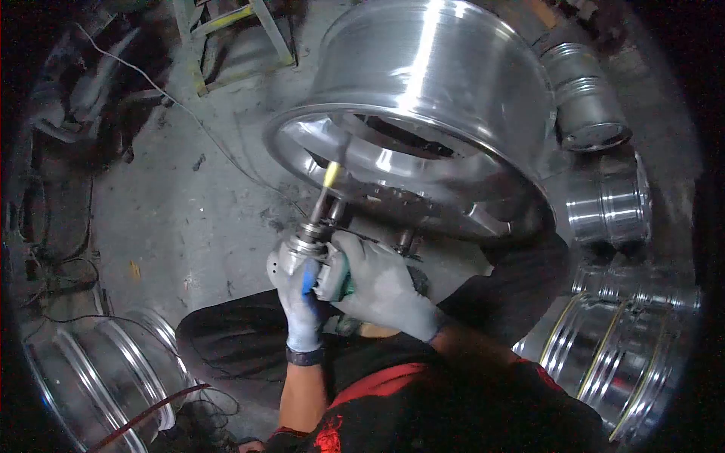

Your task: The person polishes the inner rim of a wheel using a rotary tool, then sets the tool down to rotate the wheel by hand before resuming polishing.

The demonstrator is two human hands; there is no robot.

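Observation:
In gloves, both of my hands are wrapped around a die grinder (307, 243) with a metal collar and a long shaft. My left hand (300, 291) grips it near the collar, with a blue patch on the glove. My right hand (381, 283) closes around the green and grey body just to the right. The shaft's yellow tip (331, 175) points up and overlaps the near rim of a large polished metal wheel (453, 72). This wheel is tilted in front of me, its open face toward my hands and its inner hub partly in shadow.
More metal wheels stand on the right, including a shiny one (608, 204), and others (98, 370) at the lower left. A yellowish stepladder (242, 15) stands at the back. A thin cable (189, 113) crosses the grey floor (174, 204).

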